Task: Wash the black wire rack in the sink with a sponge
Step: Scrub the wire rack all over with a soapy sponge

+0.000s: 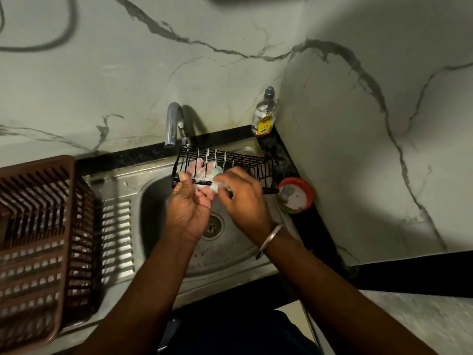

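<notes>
The black wire rack (240, 160) is held over the steel sink (153, 190), its wires streaked with white foam. My left hand (189, 203) grips the rack's near left edge, thumb on the front bar and fingers reaching through the wires. My right hand (243, 198) pinches a soapy pale green sponge (217, 184) against the rack's front bar. The sponge is mostly hidden by foam and fingers.
The chrome tap (174, 124) curves over the rack's back left corner. A liquid soap bottle (265, 114) stands in the back right corner. A red-rimmed soap tub (295, 194) sits on the black counter at right. A brown plastic dish basket (38, 226) fills the drainboard at left.
</notes>
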